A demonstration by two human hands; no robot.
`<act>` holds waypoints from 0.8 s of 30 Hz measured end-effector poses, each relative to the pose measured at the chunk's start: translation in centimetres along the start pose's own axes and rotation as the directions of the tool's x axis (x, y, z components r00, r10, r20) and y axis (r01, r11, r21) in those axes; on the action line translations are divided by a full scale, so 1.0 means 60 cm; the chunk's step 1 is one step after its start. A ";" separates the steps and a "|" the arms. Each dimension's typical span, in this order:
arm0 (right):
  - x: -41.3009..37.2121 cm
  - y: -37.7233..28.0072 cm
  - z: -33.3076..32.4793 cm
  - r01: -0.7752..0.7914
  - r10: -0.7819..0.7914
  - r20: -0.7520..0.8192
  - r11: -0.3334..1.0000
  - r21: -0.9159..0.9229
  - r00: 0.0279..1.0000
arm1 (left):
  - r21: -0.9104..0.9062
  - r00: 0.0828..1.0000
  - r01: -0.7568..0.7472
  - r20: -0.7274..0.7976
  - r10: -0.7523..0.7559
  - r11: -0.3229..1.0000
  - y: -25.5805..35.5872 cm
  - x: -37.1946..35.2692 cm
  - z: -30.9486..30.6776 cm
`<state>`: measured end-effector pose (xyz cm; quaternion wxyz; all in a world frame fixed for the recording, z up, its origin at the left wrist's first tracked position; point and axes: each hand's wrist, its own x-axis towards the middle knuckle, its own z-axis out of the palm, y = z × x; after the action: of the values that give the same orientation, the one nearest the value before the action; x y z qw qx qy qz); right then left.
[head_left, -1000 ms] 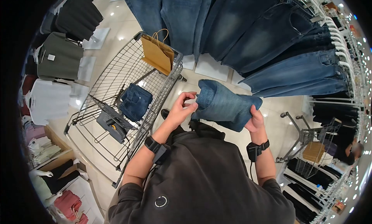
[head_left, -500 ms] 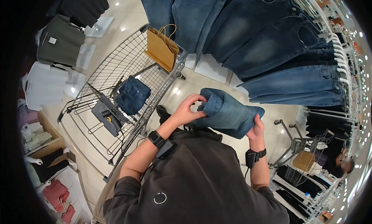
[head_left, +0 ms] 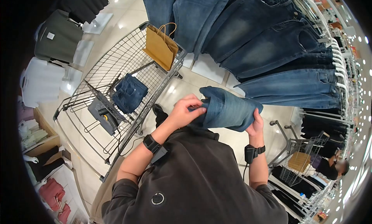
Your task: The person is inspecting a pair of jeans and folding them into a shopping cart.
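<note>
A folded pair of blue jeans (head_left: 228, 109) is held in front of my chest. My left hand (head_left: 190, 111) grips its left end, thumb and fingers pinched at the edge. At the right end my right hand (head_left: 255, 123) holds the jeans, thumb on top and the other fingers partly hidden below. To the left is a metal shopping cart (head_left: 145, 104). In it lie another folded pair of jeans (head_left: 130, 93), a black and grey device (head_left: 105, 117) and, at the far end, a brown paper bag (head_left: 161, 48).
Hanging jeans (head_left: 267, 49) fill the upper right on a rail of white hangers. A second cart (head_left: 296, 162) stands at the right, near another person (head_left: 329, 168). Shirts (head_left: 58, 36) hang at the left, above shelves of folded clothes (head_left: 52, 193).
My left hand has closed further over the left end of the jeans. The folded jeans have tilted slightly and shifted a little. The other person at the right shows more.
</note>
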<state>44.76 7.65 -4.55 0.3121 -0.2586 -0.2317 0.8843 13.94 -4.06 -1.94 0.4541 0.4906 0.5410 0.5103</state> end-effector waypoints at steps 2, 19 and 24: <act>0.004 0.006 0.000 0.000 0.000 0.006 1.000 -0.008 1.000 | 0.092 0.986 0.132 -0.114 -0.121 0.987 -0.007 -0.005 -0.008; 0.007 0.008 -0.010 0.045 -0.035 -0.128 0.996 0.075 0.991 | -0.237 0.968 0.194 0.202 -0.147 0.952 -0.026 -0.023 0.014; 0.015 0.016 -0.014 -0.005 0.016 -0.116 0.996 0.090 0.993 | -0.623 0.865 0.478 0.455 -0.211 0.619 -0.002 -0.023 0.032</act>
<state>44.27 7.79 -6.03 0.3318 -0.2969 -0.1717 0.8788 15.96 -5.21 -2.17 0.7848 0.2377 0.2966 0.4895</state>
